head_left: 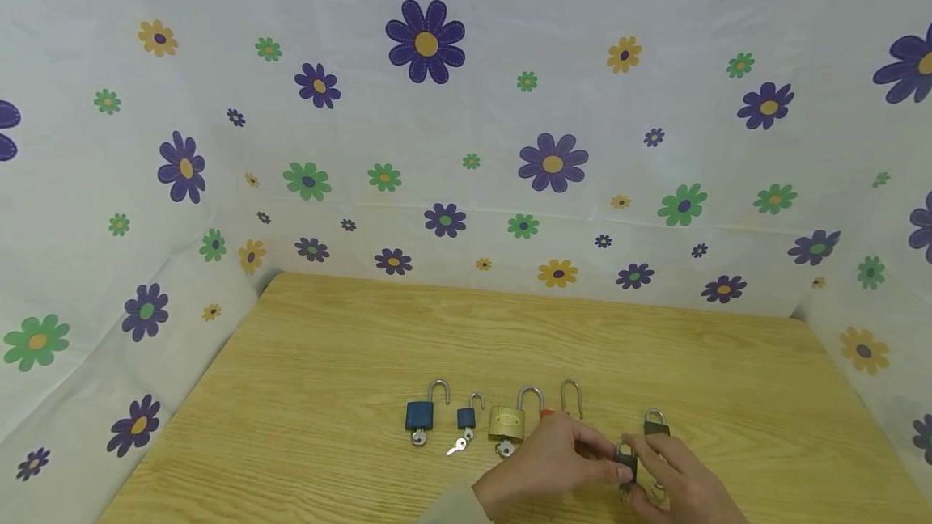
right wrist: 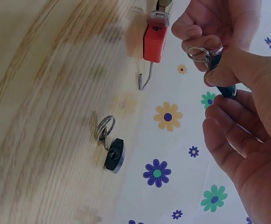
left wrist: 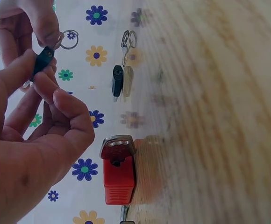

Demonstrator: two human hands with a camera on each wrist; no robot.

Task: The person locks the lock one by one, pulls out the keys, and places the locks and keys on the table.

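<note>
A small dark padlock (head_left: pixel 627 463) is held between both hands above the table, with a key ring (left wrist: pixel 70 39) hanging at its keyhole end. My left hand (head_left: pixel 557 459) pinches the padlock body between thumb and fingers. From the other side my right hand (head_left: pixel 688 479) grips the same padlock, its thumb by the key end and fingers near the shackle end; the fingers partly hide the lock, and whether its shackle is closed cannot be told. Just beyond the right hand lies another dark padlock (head_left: pixel 656 428) with a key ring (right wrist: pixel 105 128).
Left of the hands lie a large blue padlock (head_left: pixel 419 416), a small blue padlock (head_left: pixel 466 418), a brass padlock (head_left: pixel 506 423) and a red padlock (right wrist: pixel 155 44), with shackles raised. Keys (head_left: pixel 457 447) sit at their lower ends. Flowered cloth (head_left: pixel 480 120) surrounds the wooden table (head_left: pixel 328 346).
</note>
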